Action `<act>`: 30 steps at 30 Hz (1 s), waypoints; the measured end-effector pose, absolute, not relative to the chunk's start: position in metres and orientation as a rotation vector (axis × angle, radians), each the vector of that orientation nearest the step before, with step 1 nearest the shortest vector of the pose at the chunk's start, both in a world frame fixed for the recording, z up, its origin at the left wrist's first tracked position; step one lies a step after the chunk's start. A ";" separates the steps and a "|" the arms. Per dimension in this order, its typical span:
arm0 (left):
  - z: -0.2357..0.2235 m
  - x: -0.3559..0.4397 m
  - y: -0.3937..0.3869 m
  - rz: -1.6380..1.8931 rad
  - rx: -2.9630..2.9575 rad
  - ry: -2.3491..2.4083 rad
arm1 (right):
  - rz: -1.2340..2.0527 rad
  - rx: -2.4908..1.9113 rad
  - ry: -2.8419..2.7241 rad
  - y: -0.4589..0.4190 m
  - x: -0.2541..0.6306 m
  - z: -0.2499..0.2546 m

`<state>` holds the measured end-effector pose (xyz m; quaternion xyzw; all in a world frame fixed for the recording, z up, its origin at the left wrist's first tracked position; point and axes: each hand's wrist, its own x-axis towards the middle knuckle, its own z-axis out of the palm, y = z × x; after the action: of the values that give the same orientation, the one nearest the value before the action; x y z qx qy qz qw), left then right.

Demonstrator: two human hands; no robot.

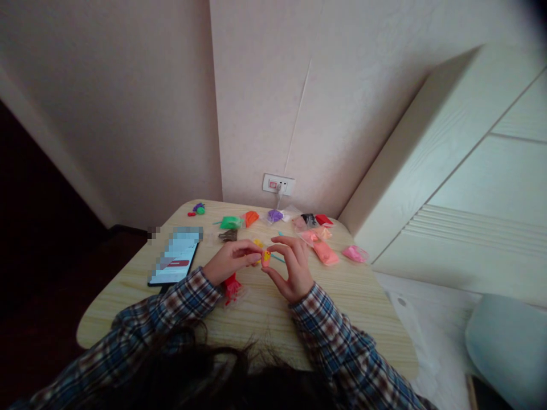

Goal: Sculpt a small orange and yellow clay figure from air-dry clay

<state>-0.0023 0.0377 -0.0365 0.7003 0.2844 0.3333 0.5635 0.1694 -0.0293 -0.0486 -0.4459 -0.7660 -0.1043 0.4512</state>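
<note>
From the head-worn camera, a pale wood-grain table with rounded corners (363, 319) fills the lower middle of the frame, and two hands in plaid sleeves meet near its centre. Between their fingertips is a tiny pink-and-yellow piece, apparently soft modelling clay (266, 259). The right hand (294, 267) has its thumb below the piece and a fingertip above, closed lightly on it. The left hand (231, 262) brings thumb and forefinger together at the piece's left edge; whether they grip or only press, I cannot tell. A red clay packet (233, 288) lies just below the left hand; a flat dark-edged phone (182, 255) lies left of it. Green (231, 222), orange (251, 218) and coral-pink packets (325, 253) lie beyond the hands. The step in hand looks like fine fingertip shaping or joining; the next move seems to call for gentle, steady pressure, since hard squeezing could flatten the piece.
</note>
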 end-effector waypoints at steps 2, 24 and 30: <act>-0.036 -0.002 0.036 0.765 1.598 0.655 | -0.262 -1.090 -1.902 -0.030 0.169 -0.048; -0.057 -0.006 0.047 0.850 2.312 1.157 | 0.186 -1.617 -2.070 -0.022 0.164 -0.065; -0.061 -0.006 0.050 0.833 2.267 1.132 | 0.190 -1.656 -2.033 -0.022 0.167 -0.063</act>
<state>-0.0060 0.0498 -0.0609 0.8261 0.4124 0.3035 0.2352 0.1669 -0.0219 -0.0632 -0.6094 -0.7480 0.0698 0.2533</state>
